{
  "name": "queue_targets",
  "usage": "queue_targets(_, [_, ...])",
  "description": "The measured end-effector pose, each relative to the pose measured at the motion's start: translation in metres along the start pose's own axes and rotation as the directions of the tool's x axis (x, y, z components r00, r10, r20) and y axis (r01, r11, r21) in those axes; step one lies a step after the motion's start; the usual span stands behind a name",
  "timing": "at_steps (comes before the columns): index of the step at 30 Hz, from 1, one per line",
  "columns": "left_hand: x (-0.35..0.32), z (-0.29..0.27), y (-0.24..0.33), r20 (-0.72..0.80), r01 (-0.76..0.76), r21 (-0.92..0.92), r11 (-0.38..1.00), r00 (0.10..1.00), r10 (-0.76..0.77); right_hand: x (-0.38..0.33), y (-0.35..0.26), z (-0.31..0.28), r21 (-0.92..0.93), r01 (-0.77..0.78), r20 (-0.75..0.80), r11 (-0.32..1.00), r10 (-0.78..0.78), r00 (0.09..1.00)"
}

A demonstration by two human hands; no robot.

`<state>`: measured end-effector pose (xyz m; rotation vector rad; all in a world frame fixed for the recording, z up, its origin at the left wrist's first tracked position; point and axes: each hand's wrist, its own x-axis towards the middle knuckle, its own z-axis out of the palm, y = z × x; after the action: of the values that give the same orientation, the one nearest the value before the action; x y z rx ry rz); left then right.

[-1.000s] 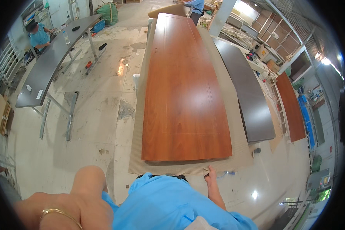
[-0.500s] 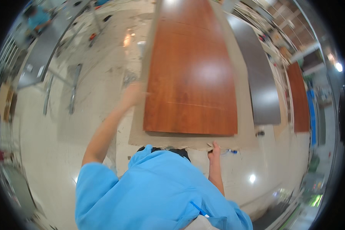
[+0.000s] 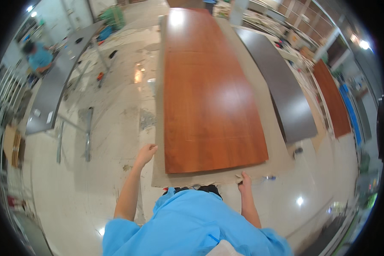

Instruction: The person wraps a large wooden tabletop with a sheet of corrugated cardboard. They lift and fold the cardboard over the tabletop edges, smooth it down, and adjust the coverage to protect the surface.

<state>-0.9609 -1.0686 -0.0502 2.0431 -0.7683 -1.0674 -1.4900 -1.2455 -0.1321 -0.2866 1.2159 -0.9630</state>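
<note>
The long, glossy, reddish-brown wood-look panel (image 3: 213, 106) already lies flat upon the wider beige corrugated cardboard sheet (image 3: 158, 168). Its upper face remains uncovered; no cardboard margin is folded over it. The left hand (image 3: 146, 153), half-curled, is at the sheet's left edge; the right hand (image 3: 245, 182), near its front edge, seems curled. I cannot tell whether either grips.

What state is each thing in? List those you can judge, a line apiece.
Cardboard: ridged, spread out flat
Brown panel: lying flat on the cardboard, glossy
Grey panel: lying flat, glossy
Table: standing on metal legs
Lamp: lit
Left grip: at the cardboard's left edge, contact unclear
Right grip: at the cardboard's near edge, hold unclear
</note>
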Motion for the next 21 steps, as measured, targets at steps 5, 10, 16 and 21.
queue_targets(5, [0.006,0.063,0.021,-0.269,-0.098,-0.008,0.995,0.959,0.092,0.000,0.004,-0.005,0.019,0.045,0.019,0.999,-0.045,0.999])
queue_targets(10, [0.038,0.144,0.125,-0.509,-0.393,-0.070,0.917,0.804,0.306,0.005,0.009,-0.003,0.059,-0.025,-0.029,0.998,0.027,0.999])
queue_targets(16, [0.011,0.369,0.323,0.619,-0.550,-0.161,0.819,0.591,0.518,-0.015,0.011,0.008,0.153,0.193,0.041,0.969,-0.201,0.979])
queue_targets(21, [-0.043,0.358,0.325,0.477,-0.636,-0.347,0.689,0.513,0.714,-0.027,-0.001,0.008,0.069,0.046,-0.083,0.997,-0.040,0.996])
